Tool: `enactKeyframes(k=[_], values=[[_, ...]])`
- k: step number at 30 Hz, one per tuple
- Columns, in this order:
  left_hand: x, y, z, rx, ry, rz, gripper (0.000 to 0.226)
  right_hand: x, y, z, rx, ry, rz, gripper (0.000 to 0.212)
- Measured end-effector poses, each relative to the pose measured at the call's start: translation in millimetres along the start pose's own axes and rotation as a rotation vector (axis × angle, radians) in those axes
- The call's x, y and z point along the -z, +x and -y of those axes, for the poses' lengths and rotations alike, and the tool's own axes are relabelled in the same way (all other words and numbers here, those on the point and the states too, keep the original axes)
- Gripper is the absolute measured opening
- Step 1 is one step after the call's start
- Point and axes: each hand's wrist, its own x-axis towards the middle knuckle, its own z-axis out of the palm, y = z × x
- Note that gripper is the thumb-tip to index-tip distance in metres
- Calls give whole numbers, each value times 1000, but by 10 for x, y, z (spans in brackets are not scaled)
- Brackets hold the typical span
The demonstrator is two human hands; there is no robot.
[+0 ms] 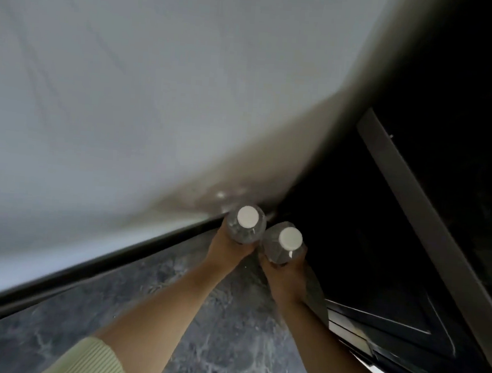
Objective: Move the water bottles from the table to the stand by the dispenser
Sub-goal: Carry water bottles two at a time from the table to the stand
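Note:
I see two clear water bottles from above, each with a white cap. My left hand [228, 245] grips the left bottle [246, 226] from below, fingers wrapped round its body. My right hand [283, 273] grips the right bottle [284, 243] the same way. The bottles stand upright, side by side and almost touching, low in the middle of the view. Both forearms reach forward from the bottom edge. The lower parts of both bottles are hidden by my hands. No table, stand or dispenser can be made out.
A large white wall [127, 103] fills the left and top, with a dark baseboard [85, 268] running along its foot. Dark marbled floor [227, 332] lies below. To the right is a dark framed surface [413, 214] with a pale edge strip.

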Motion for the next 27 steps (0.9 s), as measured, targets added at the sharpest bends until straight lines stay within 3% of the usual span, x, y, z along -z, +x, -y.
enactKeyframes(k=[3, 7, 13, 17, 22, 27], values=[[75, -30, -2, -10, -31, 20, 56, 69, -4, 4, -143, 104, 75, 82], [218, -255, -36, 27, -33, 46, 74, 320, -156, 111, -175, 14, 173, 94], [589, -705, -627, 7, 142, 26, 97, 855, -384, 679, -70, 33, 231, 95], [911, -995, -1120, -111, 316, -10, 88, 1168, -447, 1198, 27, 9, 260, 92], [1375, -1362, -1835, -300, 608, -116, 72, 1481, -490, 1962, 316, -273, 246, 81], [1747, -1673, -2260, -435, 832, -248, 66, 1715, -530, 2485, 489, -500, 228, 63]])
